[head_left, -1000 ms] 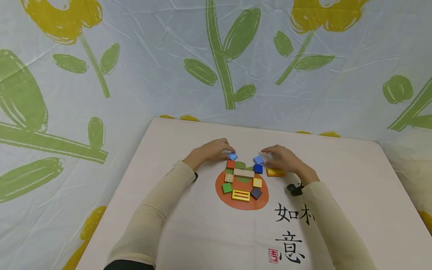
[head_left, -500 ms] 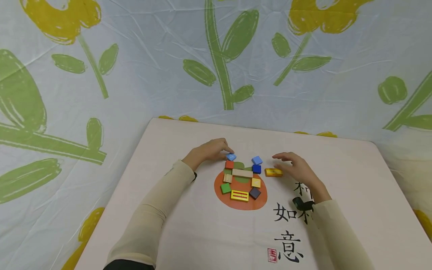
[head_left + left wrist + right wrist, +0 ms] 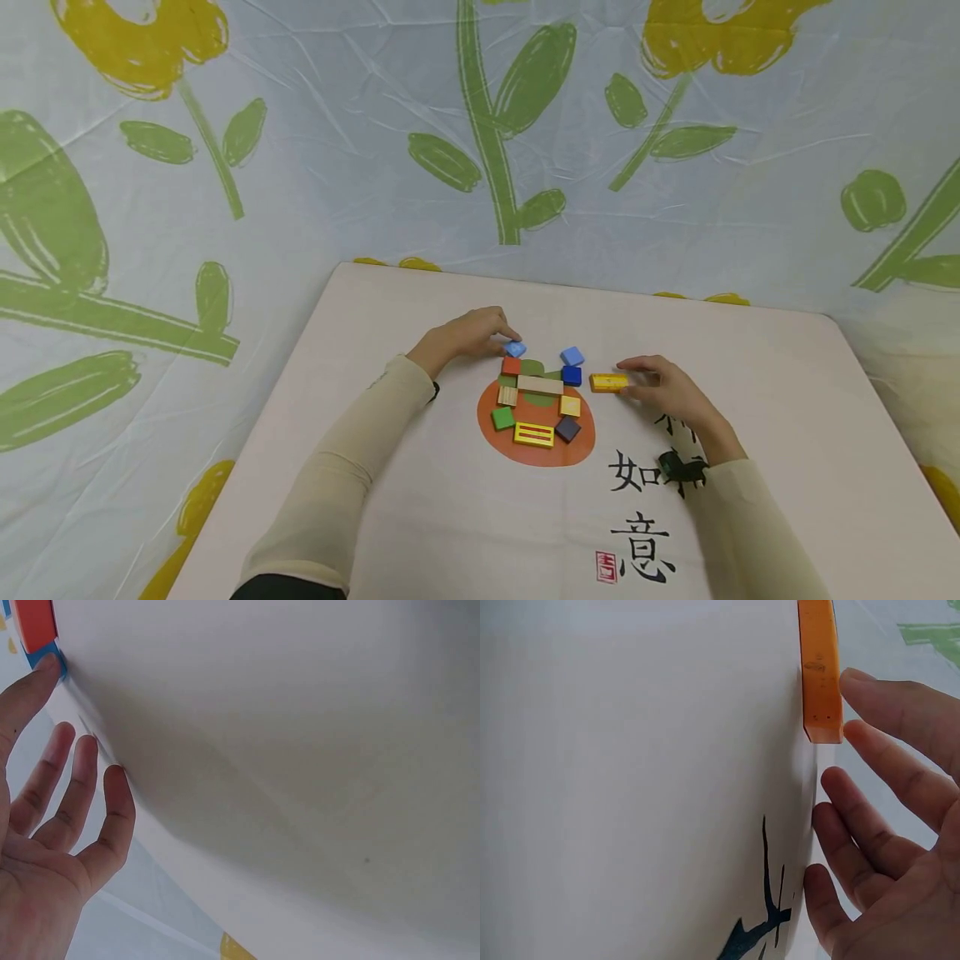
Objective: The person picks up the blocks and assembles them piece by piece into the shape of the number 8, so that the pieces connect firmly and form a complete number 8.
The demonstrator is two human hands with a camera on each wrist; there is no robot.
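At the far side of the block arrangement, my left hand (image 3: pixel 471 332) holds a light blue block (image 3: pixel 515 348) between thumb and index finger. The left wrist view shows a fingertip on this blue block (image 3: pixel 46 661), beside a red block (image 3: pixel 34 624); the other fingers are loosely spread. My right hand (image 3: pixel 673 390) is at the right end of a long yellow block (image 3: pixel 608 382). Its thumb and index finger are apart, and the block lies on the table. In the right wrist view this block looks orange (image 3: pixel 821 671), with the fingertips close beside its end.
Several coloured blocks form a ring on an orange printed shape (image 3: pixel 495 442), including a wooden bar (image 3: pixel 540 385) and a yellow striped block (image 3: pixel 534 435). Another light blue block (image 3: pixel 572 356) lies above a dark blue block (image 3: pixel 572 376). The table (image 3: pixel 420 517) bears black printed characters.
My right hand has left the right-hand light blue block and moved right and nearer, to the end of the yellow block. My left hand stays at its light blue block.
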